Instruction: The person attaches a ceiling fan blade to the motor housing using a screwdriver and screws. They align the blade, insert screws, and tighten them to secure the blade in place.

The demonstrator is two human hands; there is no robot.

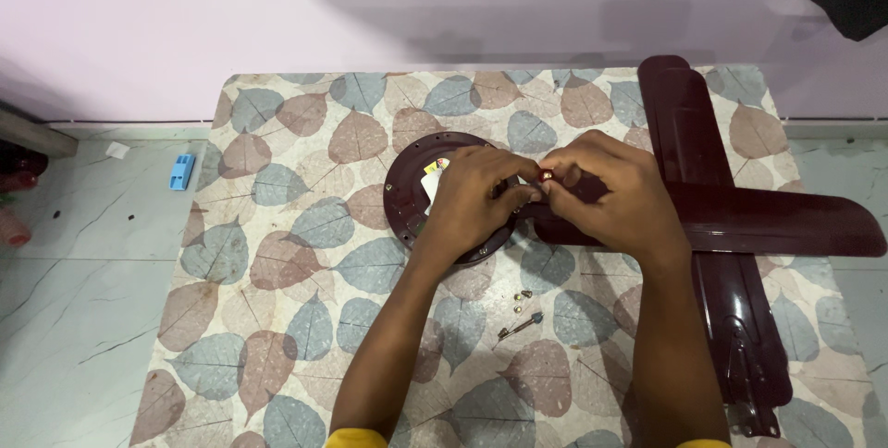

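The left hand (476,196) lies over the round maroon fan motor housing (407,191), with its fingers curled narrow at the right edge of the housing, where the end of a maroon fan blade (786,224) meets it. It seems to press the housing down so that it does not turn on the counter (277,254). The right hand (606,191) comes from the other side and pinches a small part with a reddish tip (546,173) between thumb and fingertips, just at the joint of blade and housing; whether this is a screw or the handle of a small tool, I cannot tell. The blade under the right hand lies flat across a second, longer maroon blade (689,134), so the two form a cross on the right part of the counter. Near the wrists, some small brass screws (523,297) and a small dark bolt-like piece (521,325) lie loose on the leaf-patterned cover, within easy reach and apart from the housing. On the marble floor to the left there is a small blue object (182,171). Nothing stands between the hands and the joint; only the fingers themselves hide it from view.
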